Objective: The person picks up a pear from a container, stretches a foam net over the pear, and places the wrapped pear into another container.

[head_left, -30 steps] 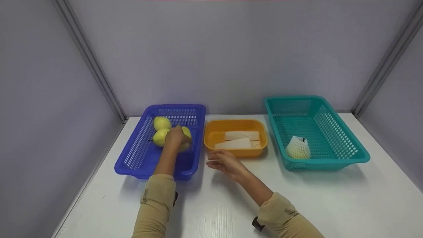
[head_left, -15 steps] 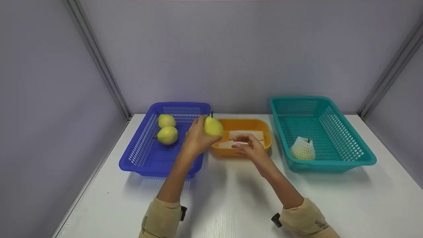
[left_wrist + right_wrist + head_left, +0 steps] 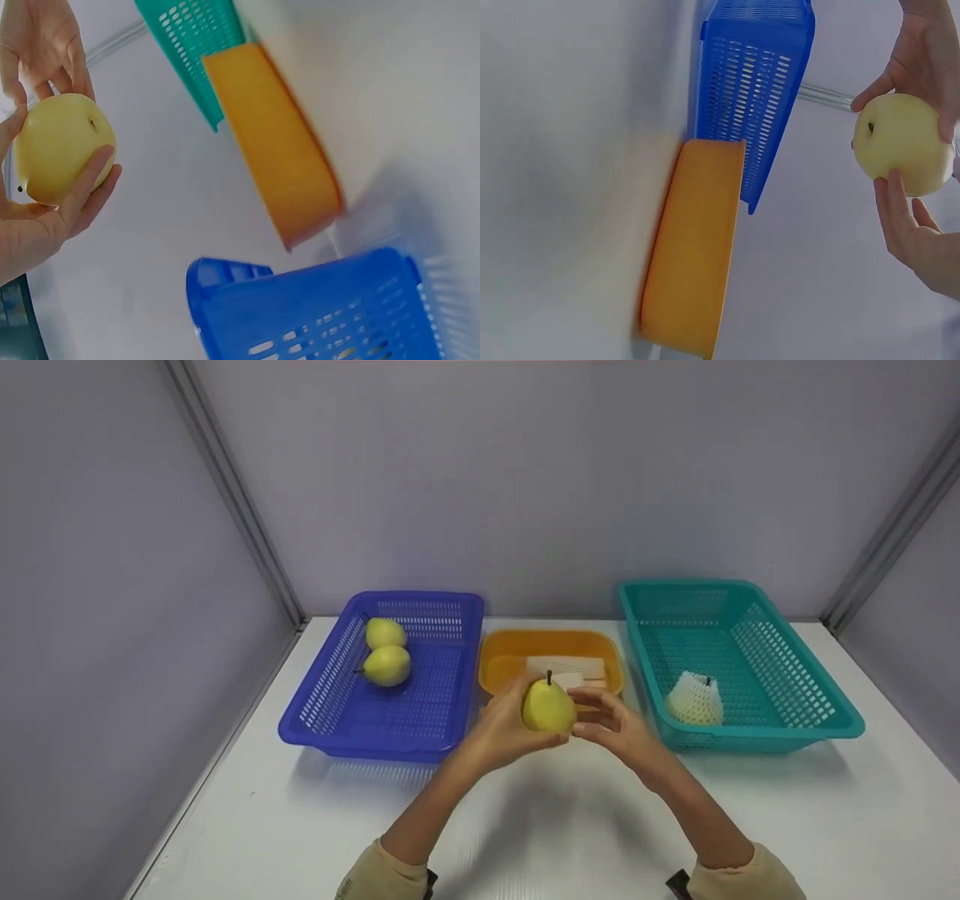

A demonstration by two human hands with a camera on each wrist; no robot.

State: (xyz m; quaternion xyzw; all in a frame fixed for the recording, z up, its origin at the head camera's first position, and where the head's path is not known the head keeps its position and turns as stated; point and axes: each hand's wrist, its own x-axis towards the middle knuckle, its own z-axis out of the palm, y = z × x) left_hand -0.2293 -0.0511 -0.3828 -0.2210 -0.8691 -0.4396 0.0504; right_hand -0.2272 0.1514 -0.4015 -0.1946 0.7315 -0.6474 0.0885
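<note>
My left hand [image 3: 501, 735] grips a yellow-green pear [image 3: 549, 709] above the front of the orange tub, its dark stem pointing up. From the other side comes my right hand [image 3: 628, 737]; in the right wrist view its fingertips [image 3: 894, 182] touch the pear's side, fingers fairly straight. White foam net sleeves [image 3: 566, 667] lie flat in the orange tub [image 3: 499, 641], partly hidden by the hands. Two more pears [image 3: 388, 666] sit in the blue basket [image 3: 375, 748] on the left. Inside the teal basket [image 3: 765, 731], a pear in a white foam net [image 3: 695, 701] stands upright.
The baskets and tub stand in a row on a white table [image 3: 247, 825]. Grey panels [image 3: 480, 495] close off the back and both sides.
My left hand has lifted a pear out of the blue basket and carried it right, over the tub's front. My right hand has moved right, and its fingers now meet the pear.
</note>
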